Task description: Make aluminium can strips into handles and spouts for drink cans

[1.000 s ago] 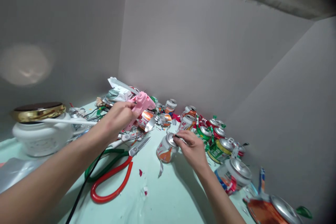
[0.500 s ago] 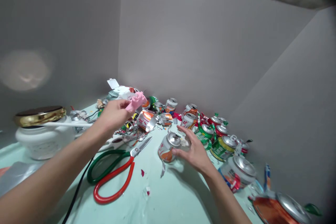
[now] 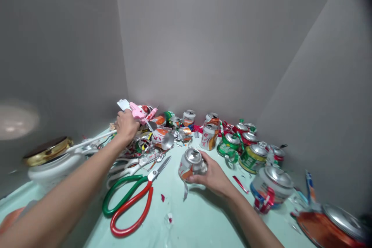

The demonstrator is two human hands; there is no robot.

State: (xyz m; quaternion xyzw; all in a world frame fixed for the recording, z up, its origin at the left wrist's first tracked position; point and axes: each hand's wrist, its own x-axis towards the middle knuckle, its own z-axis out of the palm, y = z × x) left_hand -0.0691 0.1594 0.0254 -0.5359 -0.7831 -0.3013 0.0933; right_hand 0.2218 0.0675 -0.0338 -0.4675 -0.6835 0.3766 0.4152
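My left hand (image 3: 127, 124) is closed around a pink glue gun (image 3: 137, 112) at the back left, its fingers partly hidden. A pale stick (image 3: 149, 125) juts from the gun. Under that arm runs a white cord (image 3: 92, 140). My right hand (image 3: 214, 177) grips a silver-and-orange drink can (image 3: 190, 164) by its right side; the can stands on the table with a cut metal strip (image 3: 185, 191) hanging at its base. Left of the can lie big open scissors (image 3: 132, 197) with one green and one red handle. A cut can (image 3: 163, 138) rests on its side behind them.
Several cans line the back and right, among them a green can (image 3: 228, 145), a yellow-green can (image 3: 254, 157) and a white can (image 3: 271, 186). White scissors (image 3: 128, 166) and metal scraps lie left. A white jar with a gold lid (image 3: 49, 151) stands far left.
My left hand, with the pink glue gun, has turned so that more of the gun shows. My right hand has closed on the can from beside it. The camera view has shifted.
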